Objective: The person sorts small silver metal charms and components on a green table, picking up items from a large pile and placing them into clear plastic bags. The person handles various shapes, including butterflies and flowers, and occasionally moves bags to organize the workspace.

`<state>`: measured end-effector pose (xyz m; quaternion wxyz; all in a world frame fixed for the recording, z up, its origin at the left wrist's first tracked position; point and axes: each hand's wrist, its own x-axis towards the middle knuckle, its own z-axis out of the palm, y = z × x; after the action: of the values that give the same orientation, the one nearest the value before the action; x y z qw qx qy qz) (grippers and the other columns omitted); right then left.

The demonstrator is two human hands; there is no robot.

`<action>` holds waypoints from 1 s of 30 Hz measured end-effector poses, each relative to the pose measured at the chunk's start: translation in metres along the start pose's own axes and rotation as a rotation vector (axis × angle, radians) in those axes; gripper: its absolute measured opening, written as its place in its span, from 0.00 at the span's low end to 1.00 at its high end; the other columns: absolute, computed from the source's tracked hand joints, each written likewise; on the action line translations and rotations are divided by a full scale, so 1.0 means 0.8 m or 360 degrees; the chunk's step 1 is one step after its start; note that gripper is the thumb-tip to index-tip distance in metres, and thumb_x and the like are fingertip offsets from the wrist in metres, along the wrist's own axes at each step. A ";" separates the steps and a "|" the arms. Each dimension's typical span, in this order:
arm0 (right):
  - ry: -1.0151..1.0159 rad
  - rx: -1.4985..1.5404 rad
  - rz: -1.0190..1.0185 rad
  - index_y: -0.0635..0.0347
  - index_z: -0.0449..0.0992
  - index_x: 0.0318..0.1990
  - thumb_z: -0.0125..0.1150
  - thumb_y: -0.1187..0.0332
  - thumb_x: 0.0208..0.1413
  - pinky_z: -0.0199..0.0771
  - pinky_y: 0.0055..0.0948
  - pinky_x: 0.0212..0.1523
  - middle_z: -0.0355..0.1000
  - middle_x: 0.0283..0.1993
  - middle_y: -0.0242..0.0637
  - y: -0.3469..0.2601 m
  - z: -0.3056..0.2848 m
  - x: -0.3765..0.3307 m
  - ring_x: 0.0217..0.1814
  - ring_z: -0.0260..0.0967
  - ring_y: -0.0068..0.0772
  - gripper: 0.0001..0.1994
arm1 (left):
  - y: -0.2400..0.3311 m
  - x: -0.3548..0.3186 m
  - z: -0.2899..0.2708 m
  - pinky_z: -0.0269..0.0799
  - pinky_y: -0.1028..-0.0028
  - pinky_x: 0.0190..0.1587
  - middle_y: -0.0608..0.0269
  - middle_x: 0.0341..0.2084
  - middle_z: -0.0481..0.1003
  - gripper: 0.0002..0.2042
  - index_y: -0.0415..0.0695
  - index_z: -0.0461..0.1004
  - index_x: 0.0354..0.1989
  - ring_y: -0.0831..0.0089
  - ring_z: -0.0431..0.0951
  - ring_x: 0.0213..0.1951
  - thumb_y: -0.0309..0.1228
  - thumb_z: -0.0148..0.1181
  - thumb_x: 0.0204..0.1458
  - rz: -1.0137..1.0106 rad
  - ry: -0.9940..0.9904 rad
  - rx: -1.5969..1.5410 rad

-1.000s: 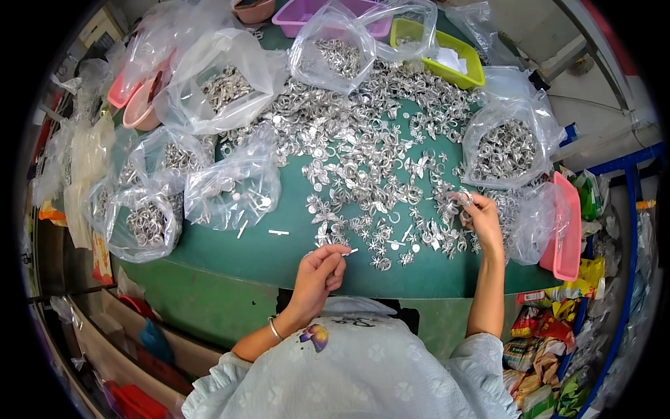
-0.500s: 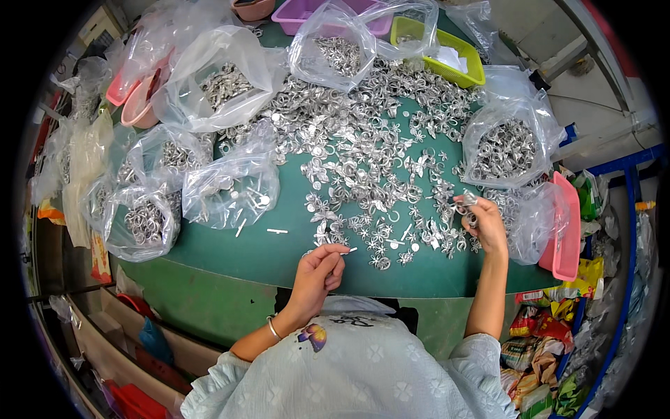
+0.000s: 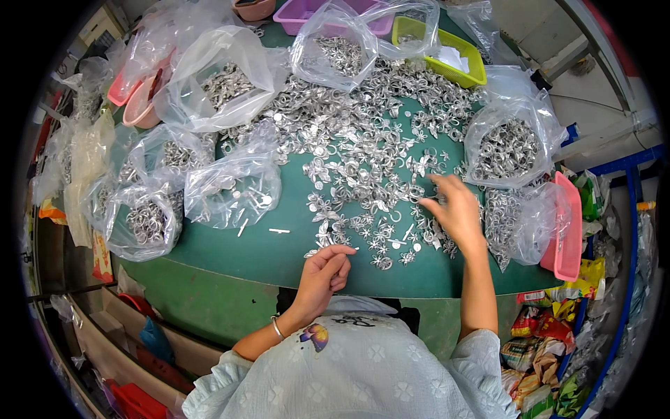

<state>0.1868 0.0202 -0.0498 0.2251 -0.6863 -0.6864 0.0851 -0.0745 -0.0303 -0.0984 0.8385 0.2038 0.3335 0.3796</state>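
A wide heap of small silvery metal pieces [image 3: 363,167], some ring-shaped and some flower-like, lies spread over the green table [image 3: 230,262]. Close to the table's front edge, my left hand [image 3: 322,277] is closed, its thumb and forefinger pinching a small silvery bar [image 3: 356,248], of which only the tip shows. My right hand [image 3: 457,213] hovers over the heap's right side, thumb and fingers apart, with nothing visible in it. Left of the heap, a similar thin bar [image 3: 279,230] rests alone on the table.
Clear plastic bags of metal pieces stand around the heap, among them a right bag [image 3: 506,150], a left bag [image 3: 146,223] and a back bag [image 3: 338,56]. A pink basket [image 3: 564,227] sits at the right edge. Behind are a yellow-green basket [image 3: 474,70] and a purple basket [image 3: 286,17].
My right hand has moved left and a little away from me over the heap; it has opened and the metal pieces it held are gone. My left hand stays nearly still with the bar.
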 end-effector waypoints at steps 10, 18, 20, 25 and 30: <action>-0.0648 0.2886 0.0297 0.58 0.63 0.49 0.53 0.62 0.54 0.62 0.18 0.12 0.65 0.44 0.50 0.045 0.006 0.004 0.27 0.67 0.33 0.18 | 0.005 -0.009 -0.008 0.48 0.84 0.18 0.71 0.17 0.59 0.08 0.37 0.68 0.40 0.85 0.52 0.17 0.24 0.43 0.56 0.0006 0.0053 0.0010; -0.0482 0.3839 0.1135 0.59 0.74 0.33 0.54 0.58 0.53 0.72 0.22 0.16 0.66 0.37 0.40 0.002 0.050 0.027 0.37 0.67 0.35 0.13 | 0.007 -0.006 -0.002 0.48 0.85 0.18 0.70 0.17 0.59 0.08 0.37 0.67 0.40 0.85 0.52 0.17 0.25 0.44 0.56 -0.0028 0.0000 -0.0010; -0.0627 0.3264 0.0848 0.59 0.75 0.37 0.57 0.62 0.52 0.71 0.21 0.16 0.67 0.35 0.38 -0.029 0.043 0.042 0.35 0.69 0.33 0.11 | 0.008 -0.008 -0.003 0.48 0.85 0.18 0.71 0.17 0.59 0.08 0.37 0.67 0.40 0.85 0.52 0.17 0.25 0.44 0.56 -0.0031 0.0023 -0.0028; -0.0376 0.0988 0.0061 0.60 0.77 0.30 0.64 0.69 0.43 0.66 0.24 0.22 0.68 0.30 0.34 -0.048 0.056 0.076 0.30 0.68 0.28 0.07 | 0.009 -0.009 -0.009 0.48 0.85 0.19 0.71 0.17 0.59 0.08 0.37 0.68 0.41 0.86 0.52 0.17 0.25 0.44 0.56 -0.0002 0.0011 -0.0038; -0.0356 0.0462 -0.0146 0.59 0.78 0.24 0.69 0.69 0.34 0.67 0.30 0.29 0.68 0.30 0.35 -0.064 0.058 0.076 0.29 0.68 0.34 0.08 | 0.010 -0.009 -0.011 0.48 0.85 0.19 0.71 0.17 0.59 0.08 0.37 0.68 0.41 0.86 0.52 0.17 0.25 0.44 0.56 -0.0018 0.0026 -0.0048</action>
<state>0.1236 0.0864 -0.0574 0.2478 -0.6008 -0.7182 0.2487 -0.0882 -0.0299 -0.0970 0.8409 0.1861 0.3356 0.3815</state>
